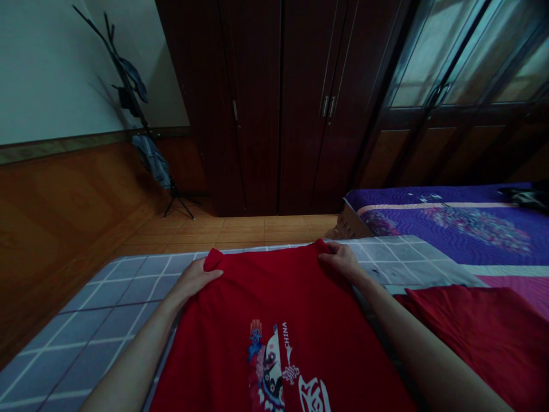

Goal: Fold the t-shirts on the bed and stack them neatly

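Observation:
A red shirt [283,292] with a printed figure and the word CHINA lies spread over a grey checked bedcover [98,315]. My left hand [199,278] grips its far left corner, thumb on top of the cloth. At the far right corner, my right hand [342,260] pinches the fabric between thumb and fingers. The shirt's far edge runs nearly straight between both hands, and its near part runs out of the bottom of the view. More red cloth [489,332] lies in a pile to the right of my right forearm.
A purple patterned bed [446,223] adjoins at the right, with a dark item on it. Beyond the tiled floor [244,229] stands a dark wardrobe [257,114]. A coat stand [137,109] with hanging items is at the back left.

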